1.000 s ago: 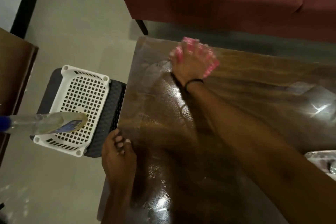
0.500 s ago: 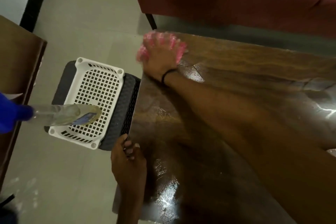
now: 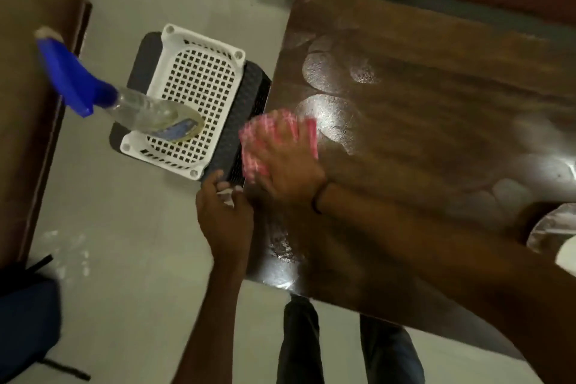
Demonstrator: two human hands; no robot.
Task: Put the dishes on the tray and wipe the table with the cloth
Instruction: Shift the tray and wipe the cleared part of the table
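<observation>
A person's right hand (image 3: 291, 167) is pressing the pink cloth (image 3: 265, 142) flat beneath spread fingers at the edge of the table (image 3: 436, 97). Just beside it, the left hand (image 3: 225, 217) is gripping that edge with curled fingers.

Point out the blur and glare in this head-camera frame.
Head view: motion blur smears the right hand and the pink cloth under it, and the forearm is soft too. Head view: glare streaks the wet table at the right edge and near corner, while the spray bottle looks fairly sharp.
</observation>
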